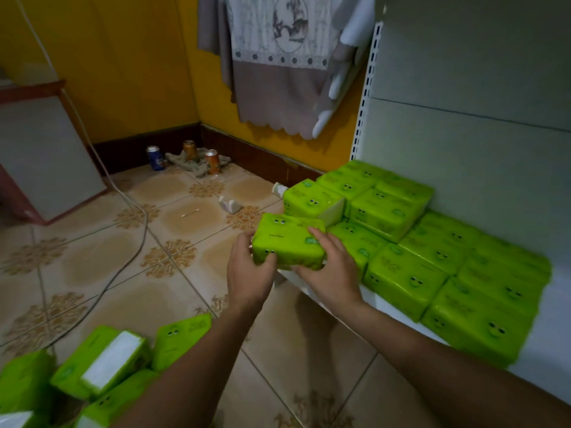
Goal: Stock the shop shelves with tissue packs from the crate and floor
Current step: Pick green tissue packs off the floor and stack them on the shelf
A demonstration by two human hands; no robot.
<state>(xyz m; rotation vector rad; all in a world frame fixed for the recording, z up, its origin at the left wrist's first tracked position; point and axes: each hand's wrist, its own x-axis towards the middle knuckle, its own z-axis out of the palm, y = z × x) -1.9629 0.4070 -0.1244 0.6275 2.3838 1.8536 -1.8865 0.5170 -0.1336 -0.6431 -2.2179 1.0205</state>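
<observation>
While both hands are gripping one bright green plastic-wrapped tissue pack (289, 242) printed with small cartoon eyes, it is sitting level at the left end of the white metal shelf (540, 375), just beside the stocked packs. Whether its underside is touching the shelf edge, I cannot tell.

Left hand (248, 273): fingers are curling round the pack's near left corner. Right hand (330, 270): fingers are lying over the top right edge, with the thumb tucking under the near side. Both are holding the pack firmly.

Stocked packs (404, 279): these are wearing the same green wrap and are lying flat in rows along the shelf from near right to far left, touching one another. A second layer (386, 208) is sitting on top at the far end, and its leftmost pack (312, 199) is showing a white end face toward the held one.

Loose packs (105, 366): a jumble of the same green packs is lying at the near left, some tilting, one showing a white end.

Farther off, a white cable (136, 211) is trailing across the patterned beige floor tiles (191, 220). One blue drink can (155, 158) and two orange drink cans (212, 161) are standing by a crumpled grey rag (197, 164) in the far corner, against the yellow wall (123, 72). A grey and white lace cloth (278, 72) is hanging above them.
</observation>
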